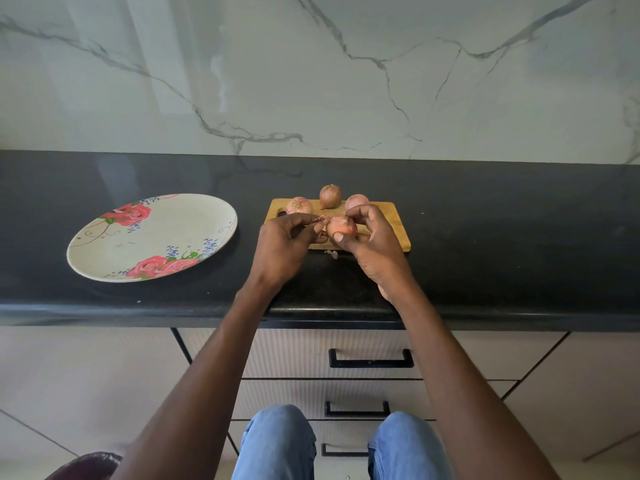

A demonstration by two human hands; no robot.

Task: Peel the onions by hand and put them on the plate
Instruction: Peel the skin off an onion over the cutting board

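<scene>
Both bare forearms reached forward from the lower edge of the view, over the front lip of the black stone counter (485,237), and the two hands met above the near half of the small rectangular wooden cutting board (398,230).

The right hand (372,237) was curled round one pinkish-brown onion (341,227), thumb on its near side and fingers arched over its far side; the onion was held just above the board.

The left hand (287,242) sat just beside it, thumb and fingertips pinching a thin reddish strip of onion skin (320,220) at the onion's left side. Whether the strip was joined to the bulb could not be told.

Count, onions: four. One in hand; three unpeeled papery onions (330,196) in a row along the board's far edge.

Count, plates: one. The oval cream plate with red rose print (152,237) lay on the counter to the left of the board, apart from it, carrying no onion.

Count, loose scraps: one small pale skin fragment (331,253) on the counter, just in front of the board's near edge.
</scene>
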